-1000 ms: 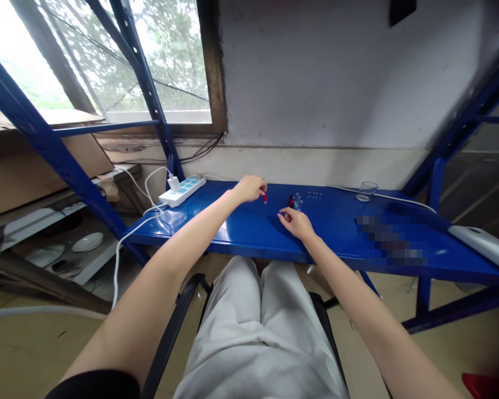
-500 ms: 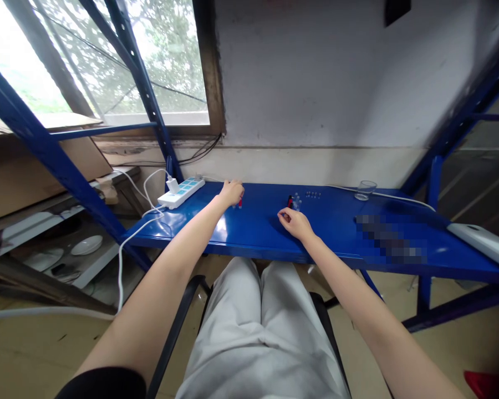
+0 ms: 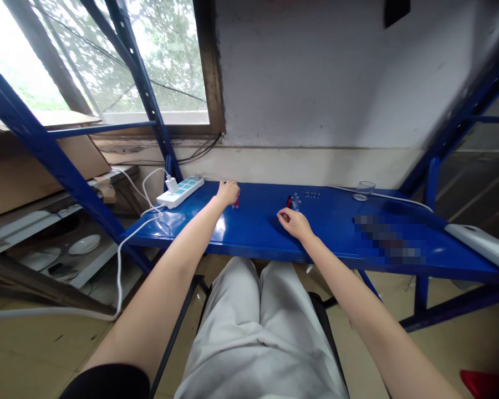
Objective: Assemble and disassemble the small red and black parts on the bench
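Observation:
My left hand (image 3: 228, 193) is at the far left part of the blue table (image 3: 258, 221), its fingers curled downward and closed. Small red pieces with pale ends (image 3: 236, 203) show right at its fingertips; the fingers hide whatever is gripped. My right hand (image 3: 294, 223) hovers over or rests on the table's middle, thumb and fingertips pinched together. Anything in that pinch is too small to make out. Just beyond it stand several small clear tubes (image 3: 296, 200) and a red and black piece (image 3: 290, 201), partly hidden by the hand.
Several tiny shiny bits (image 3: 312, 194) lie in rows near the wall. Farther right are a clear glass (image 3: 363, 191), a blurred-out dark object (image 3: 388, 238) and a white device (image 3: 482, 244). At the left edge lies a white power strip (image 3: 181, 191) with a plug and cable.
My left hand has shifted slightly left, and the red pieces appear a little farther left too. My right hand stays pinched in almost the same place.

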### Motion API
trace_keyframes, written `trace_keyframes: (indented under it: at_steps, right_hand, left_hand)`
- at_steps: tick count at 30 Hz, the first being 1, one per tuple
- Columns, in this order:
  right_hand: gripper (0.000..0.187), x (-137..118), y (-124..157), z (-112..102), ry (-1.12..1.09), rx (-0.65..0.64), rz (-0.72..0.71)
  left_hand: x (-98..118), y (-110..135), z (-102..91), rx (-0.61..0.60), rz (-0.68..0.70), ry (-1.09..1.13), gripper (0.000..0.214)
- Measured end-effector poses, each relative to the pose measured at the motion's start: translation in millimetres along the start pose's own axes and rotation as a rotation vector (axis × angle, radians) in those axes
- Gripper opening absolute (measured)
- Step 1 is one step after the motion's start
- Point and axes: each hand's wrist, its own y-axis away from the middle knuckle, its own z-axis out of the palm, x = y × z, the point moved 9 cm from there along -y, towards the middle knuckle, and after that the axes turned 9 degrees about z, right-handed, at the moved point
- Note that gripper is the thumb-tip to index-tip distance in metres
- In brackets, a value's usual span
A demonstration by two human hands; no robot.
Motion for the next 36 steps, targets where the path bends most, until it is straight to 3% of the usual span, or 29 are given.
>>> trace_keyframes:
  at_steps: [36]
  right_hand:
    - [0.022, 1.1, -0.4, 0.4, -0.001, -0.022, 0.008]
  left_hand:
    - [-5.3, -2.1, 0.3, -0.036, -0.054, 0.022, 0.019]
